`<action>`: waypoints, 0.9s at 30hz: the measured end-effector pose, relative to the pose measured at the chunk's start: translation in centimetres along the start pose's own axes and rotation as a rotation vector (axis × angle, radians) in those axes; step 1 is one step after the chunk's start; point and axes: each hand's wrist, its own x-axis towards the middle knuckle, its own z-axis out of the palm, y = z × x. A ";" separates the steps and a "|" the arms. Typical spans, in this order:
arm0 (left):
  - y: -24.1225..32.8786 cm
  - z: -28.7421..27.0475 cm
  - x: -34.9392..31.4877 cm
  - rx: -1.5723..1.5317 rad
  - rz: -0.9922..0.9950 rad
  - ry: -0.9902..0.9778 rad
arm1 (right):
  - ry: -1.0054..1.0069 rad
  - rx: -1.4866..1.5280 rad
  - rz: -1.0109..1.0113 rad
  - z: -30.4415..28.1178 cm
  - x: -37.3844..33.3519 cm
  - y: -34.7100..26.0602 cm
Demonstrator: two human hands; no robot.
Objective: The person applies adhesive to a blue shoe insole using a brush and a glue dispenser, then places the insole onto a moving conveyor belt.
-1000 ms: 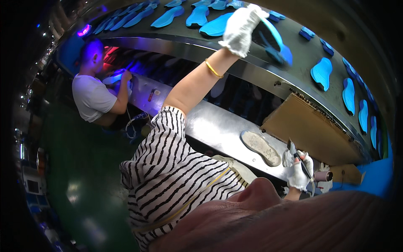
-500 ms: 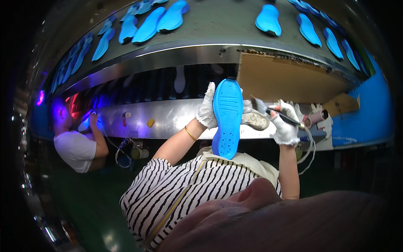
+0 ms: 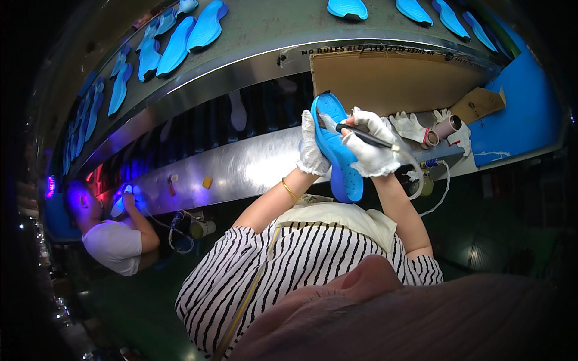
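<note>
My left hand (image 3: 311,149), in a white glove with a gold bracelet at the wrist, grips a blue shoe sole (image 3: 338,155) and holds it upright in front of the steel bench (image 3: 241,171). My right hand (image 3: 372,147), also gloved, holds a thin dark brush tool (image 3: 361,135). The tool's tip rests on the upper part of the sole, and a pale hose trails from its rear end. Both forearms rise from a black-and-white striped shirt.
Several blue soles (image 3: 191,33) lie on the curved upper conveyor. A cardboard sheet (image 3: 385,78), spare white gloves (image 3: 410,126) and a tape roll (image 3: 442,128) lie behind my hands. A blue panel (image 3: 521,108) is at right. At left, a person in a white shirt (image 3: 114,243) works under violet light.
My left hand took a blue sole from the upper conveyor and brought it down to the bench. My right hand rose with the brush tool to meet it.
</note>
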 end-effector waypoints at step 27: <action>1.1 -4.0 -3.7 0.352 -0.304 0.073 | -0.190 -0.051 0.239 -1.6 -4.7 0.6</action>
